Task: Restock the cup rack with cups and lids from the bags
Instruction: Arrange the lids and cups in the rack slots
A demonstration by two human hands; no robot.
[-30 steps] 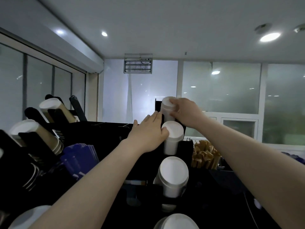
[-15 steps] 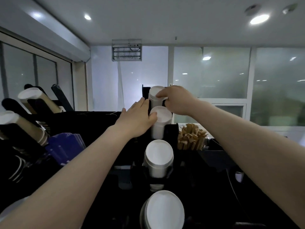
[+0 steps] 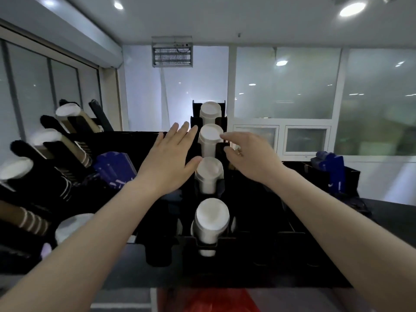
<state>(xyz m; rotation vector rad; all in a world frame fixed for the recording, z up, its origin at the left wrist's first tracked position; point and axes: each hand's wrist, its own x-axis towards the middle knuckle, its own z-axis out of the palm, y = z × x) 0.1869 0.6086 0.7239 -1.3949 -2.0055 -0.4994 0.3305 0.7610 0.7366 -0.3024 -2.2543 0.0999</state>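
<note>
white cup stack [image 3: 210,136] sitting in black rack [image 3: 195,108]; left grip [image 3: 167,163] spreading flat, right grip [image 3: 252,156] half-curling, both holding nothing; stray brush risking dislodging stack.

Right hand [image 3: 252,158]: it's let go of the farthest cup stack [image 3: 210,111] and pulled back to the near side, fingers loosely curled, forefinger tip by the right rim of the second stack [image 3: 210,137].
Left hand [image 3: 171,161]: off the second stack now, fingers straight and spread just left of it.
Farthest cup stack: standing free in its slot.
View: dipped down, and a red bag [image 3: 216,300] shows at the near edge.
</note>
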